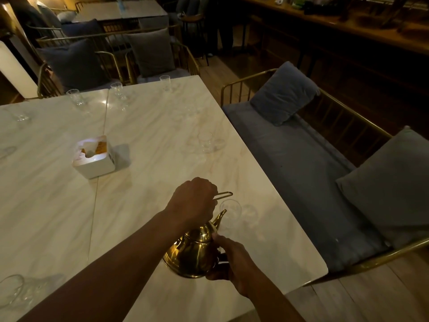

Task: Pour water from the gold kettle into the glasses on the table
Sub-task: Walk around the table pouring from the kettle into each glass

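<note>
A gold kettle hangs just above the marble table near its front right corner. My left hand grips its wire handle from above. My right hand holds the kettle's side and underside. The spout points at a clear glass standing right in front of it. Several more clear glasses stand around the table: one at mid right, three along the far edge, one at the near left corner.
A white tissue box sits left of centre on the table. A grey cushioned bench with gold rails runs along the table's right side. Gold-framed chairs with cushions stand beyond the far edge.
</note>
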Available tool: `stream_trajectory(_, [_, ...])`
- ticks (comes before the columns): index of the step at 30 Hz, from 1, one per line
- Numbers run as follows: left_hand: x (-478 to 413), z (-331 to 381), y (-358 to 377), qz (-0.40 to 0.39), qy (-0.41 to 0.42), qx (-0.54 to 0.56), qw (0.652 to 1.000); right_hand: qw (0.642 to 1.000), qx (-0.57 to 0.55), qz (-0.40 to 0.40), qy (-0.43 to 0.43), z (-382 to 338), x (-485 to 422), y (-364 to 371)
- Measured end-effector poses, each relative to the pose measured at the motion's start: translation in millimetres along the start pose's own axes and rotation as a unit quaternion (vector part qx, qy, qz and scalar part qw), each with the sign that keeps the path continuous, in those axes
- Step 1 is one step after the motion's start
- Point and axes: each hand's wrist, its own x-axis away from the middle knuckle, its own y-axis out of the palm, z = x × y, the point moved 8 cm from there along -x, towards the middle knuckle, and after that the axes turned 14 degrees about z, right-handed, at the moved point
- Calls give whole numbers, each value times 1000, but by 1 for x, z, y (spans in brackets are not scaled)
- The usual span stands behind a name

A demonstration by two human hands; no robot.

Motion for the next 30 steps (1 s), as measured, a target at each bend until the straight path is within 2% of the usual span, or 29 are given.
stream_trajectory(30, [1, 4, -4, 11, -5, 5, 1000, 1000, 5, -9, 3, -3, 3, -4])
